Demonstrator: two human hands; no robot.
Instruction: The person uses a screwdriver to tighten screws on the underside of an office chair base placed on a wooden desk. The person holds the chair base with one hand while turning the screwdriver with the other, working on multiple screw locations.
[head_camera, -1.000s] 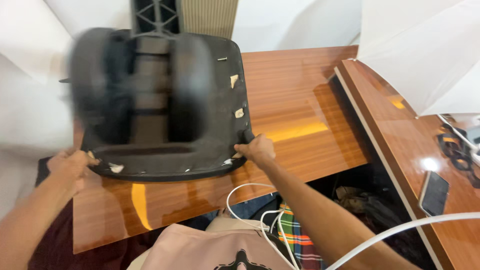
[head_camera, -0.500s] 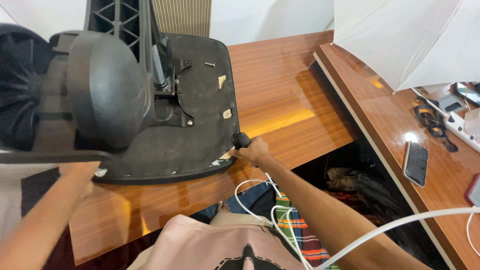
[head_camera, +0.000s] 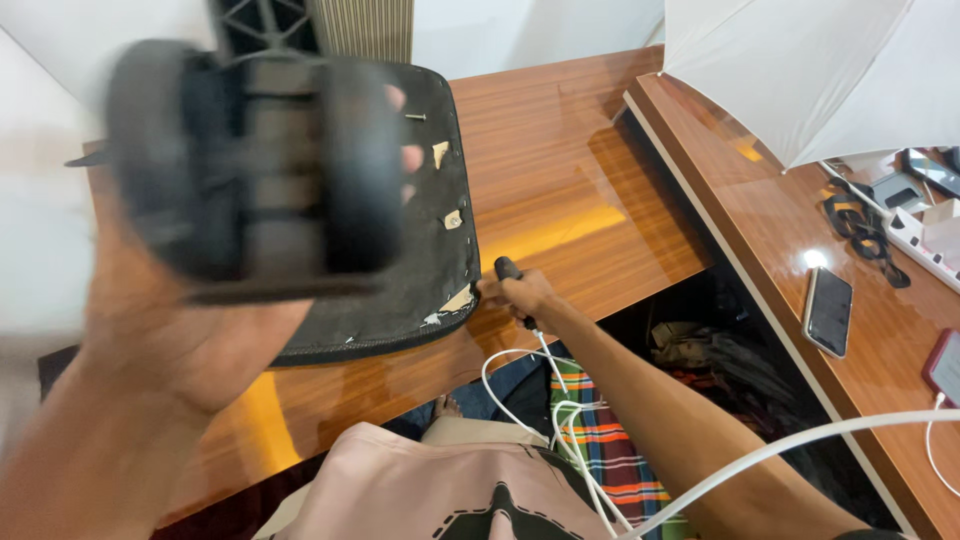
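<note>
Polished reddish wood forms the table (head_camera: 580, 190), on which a flat black chair base (head_camera: 440, 250) is laid. A blurred black double caster wheel (head_camera: 250, 165) is grasped by the left hand (head_camera: 190, 330) above it. A black-handled screwdriver (head_camera: 515, 290) is clenched in the right hand (head_camera: 520, 295) at the base's edge.

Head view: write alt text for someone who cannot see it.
The left hand lifts a blurred black caster part close to the camera, while the right hand grips a black-handled screwdriver beside a black seat base lying on a wooden table.
</note>
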